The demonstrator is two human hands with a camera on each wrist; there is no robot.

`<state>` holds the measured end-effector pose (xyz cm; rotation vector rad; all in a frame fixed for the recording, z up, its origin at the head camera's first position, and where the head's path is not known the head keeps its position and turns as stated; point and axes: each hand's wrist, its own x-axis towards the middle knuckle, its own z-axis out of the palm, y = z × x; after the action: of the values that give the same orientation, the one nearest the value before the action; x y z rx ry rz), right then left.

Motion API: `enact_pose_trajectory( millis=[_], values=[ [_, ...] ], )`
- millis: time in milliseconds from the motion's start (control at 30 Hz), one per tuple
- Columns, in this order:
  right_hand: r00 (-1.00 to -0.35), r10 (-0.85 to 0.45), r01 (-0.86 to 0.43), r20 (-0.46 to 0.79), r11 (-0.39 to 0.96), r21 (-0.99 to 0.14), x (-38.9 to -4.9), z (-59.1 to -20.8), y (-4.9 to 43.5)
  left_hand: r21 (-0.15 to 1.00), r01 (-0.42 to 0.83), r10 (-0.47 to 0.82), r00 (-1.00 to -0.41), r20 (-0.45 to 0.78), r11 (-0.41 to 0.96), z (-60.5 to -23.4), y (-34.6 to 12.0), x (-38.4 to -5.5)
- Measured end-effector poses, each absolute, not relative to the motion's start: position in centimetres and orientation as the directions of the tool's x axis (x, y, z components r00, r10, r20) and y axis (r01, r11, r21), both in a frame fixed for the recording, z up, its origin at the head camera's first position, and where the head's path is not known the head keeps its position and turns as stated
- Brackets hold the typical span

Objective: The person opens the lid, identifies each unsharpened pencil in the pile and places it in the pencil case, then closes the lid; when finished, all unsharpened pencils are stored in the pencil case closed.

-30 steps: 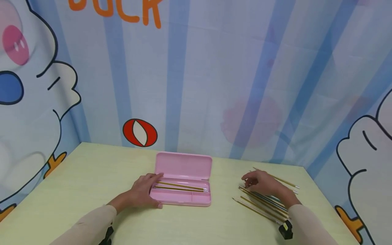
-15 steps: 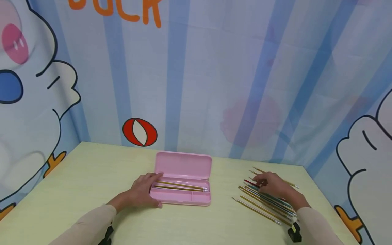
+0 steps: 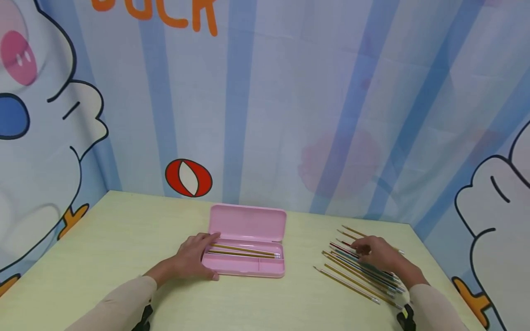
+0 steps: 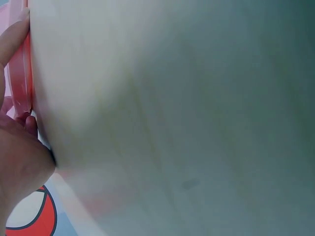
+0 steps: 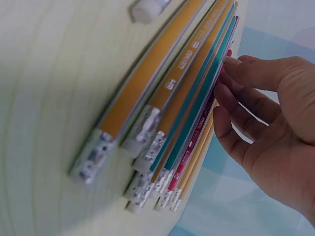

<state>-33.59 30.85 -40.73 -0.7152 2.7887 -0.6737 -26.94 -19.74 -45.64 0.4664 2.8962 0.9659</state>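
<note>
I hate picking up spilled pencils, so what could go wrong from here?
The loose pencils lie close together, so the right hand might roll neighbours if it takes one. The left hand grips one end of the pink pencil case; a jolt there could shift the two pencils inside.

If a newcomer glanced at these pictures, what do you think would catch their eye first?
Probably the open pink pencil case at the table's middle, with gold pencils inside and the left hand holding its left end. Next might be the spread of pencils at the right, with the right hand over it, then the cartoon backdrop behind the table.
</note>
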Motion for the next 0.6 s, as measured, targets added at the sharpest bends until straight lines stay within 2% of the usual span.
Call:
enact_pose_trajectory(
  millis=[400,600],
  values=[
    [-0.887,-0.456,-0.375,-0.064,0.796,-0.475,-33.69,-41.2,31.16,0.588,0.268,0.299,-0.953,0.047,0.763,-45.74,-19.78,-26.93],
    [-0.898,-0.438,-0.379,-0.039,0.815,-0.439,-33.62,-41.65,31.43,0.585,0.272,0.3,-0.953,0.051,0.764,-45.63,-19.83,-26.95]
  ],
)
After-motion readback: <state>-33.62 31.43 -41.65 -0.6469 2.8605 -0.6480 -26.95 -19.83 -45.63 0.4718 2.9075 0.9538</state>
